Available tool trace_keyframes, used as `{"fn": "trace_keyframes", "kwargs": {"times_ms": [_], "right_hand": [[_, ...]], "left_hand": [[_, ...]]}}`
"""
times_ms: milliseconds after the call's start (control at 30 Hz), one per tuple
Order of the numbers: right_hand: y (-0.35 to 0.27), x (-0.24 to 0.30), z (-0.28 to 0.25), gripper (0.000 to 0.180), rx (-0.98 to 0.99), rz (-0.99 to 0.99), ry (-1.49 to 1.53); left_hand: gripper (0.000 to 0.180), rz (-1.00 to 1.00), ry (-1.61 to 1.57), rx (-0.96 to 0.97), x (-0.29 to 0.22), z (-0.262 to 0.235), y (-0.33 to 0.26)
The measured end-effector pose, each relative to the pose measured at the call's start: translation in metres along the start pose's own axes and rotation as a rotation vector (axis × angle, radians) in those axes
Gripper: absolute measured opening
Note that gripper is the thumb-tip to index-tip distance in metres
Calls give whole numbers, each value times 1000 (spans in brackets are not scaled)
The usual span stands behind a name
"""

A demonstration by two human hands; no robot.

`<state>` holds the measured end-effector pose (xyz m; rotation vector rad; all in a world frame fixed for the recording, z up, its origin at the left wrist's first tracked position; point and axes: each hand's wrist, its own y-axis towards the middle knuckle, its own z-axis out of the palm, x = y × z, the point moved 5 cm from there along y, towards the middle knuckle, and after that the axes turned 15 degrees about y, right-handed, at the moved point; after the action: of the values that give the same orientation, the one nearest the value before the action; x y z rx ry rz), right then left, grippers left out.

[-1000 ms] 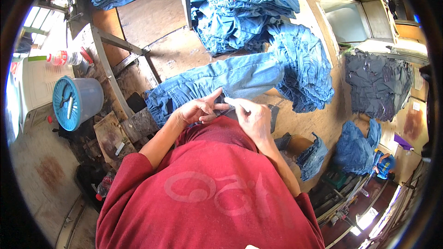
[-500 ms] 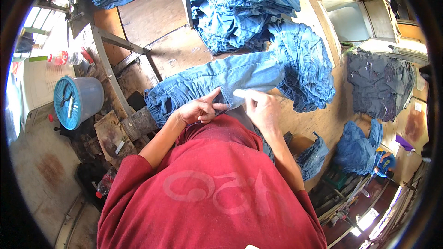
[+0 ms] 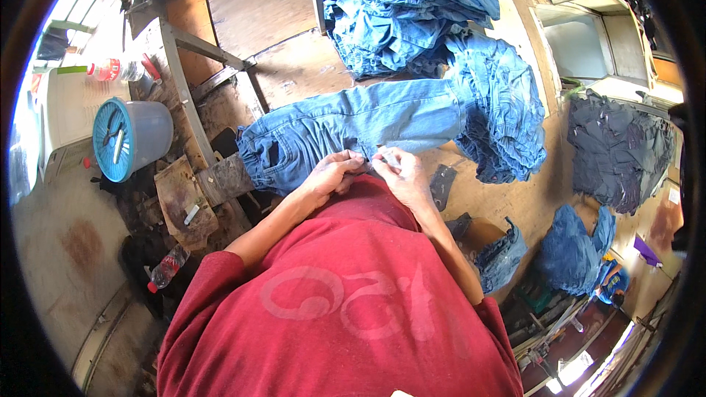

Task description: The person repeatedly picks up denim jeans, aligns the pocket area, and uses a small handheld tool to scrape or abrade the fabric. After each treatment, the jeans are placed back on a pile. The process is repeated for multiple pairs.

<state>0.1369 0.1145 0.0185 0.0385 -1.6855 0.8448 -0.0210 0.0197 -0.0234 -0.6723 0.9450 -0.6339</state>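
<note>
A pair of blue jeans (image 3: 397, 114) lies across in front of me, its gathered waist end to the left. At its near edge my left hand (image 3: 334, 179) is closed, thumb and fingers pinching the denim. My right hand (image 3: 406, 180) is closed close beside it, fingertips at the same edge. Something small and pale shows at the right fingertips; I cannot make out what it is. The jeans' right end meets a heap of crumpled jeans (image 3: 500, 110).
A tall jeans stack (image 3: 412, 15) stands beyond. Dark garments (image 3: 621, 151) lie at the right, with more denim (image 3: 566, 246) below. At left are a lidded bucket (image 3: 151, 136), a wooden frame (image 3: 184, 95) and a bottle (image 3: 169, 268). A person (image 3: 612, 281) is at far lower right.
My left hand's fingers, spread before, have closed at the jeans' edge. My right hand has drawn in beside it. The whole view has shifted slightly.
</note>
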Motion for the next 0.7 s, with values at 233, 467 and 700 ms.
{"fn": "trace_keyframes", "kwargs": {"times_ms": [233,467,700], "right_hand": [[4,20,12,24,31,-151,-292],[19,-18,6,23,97,98,-62],[21,-30,-1,23,159,104,-1]], "left_hand": [[14,73,109,-145,4,4,4],[21,82,219,-162,8,3,6],[29,70,79,-87,9,9,-2]]}}
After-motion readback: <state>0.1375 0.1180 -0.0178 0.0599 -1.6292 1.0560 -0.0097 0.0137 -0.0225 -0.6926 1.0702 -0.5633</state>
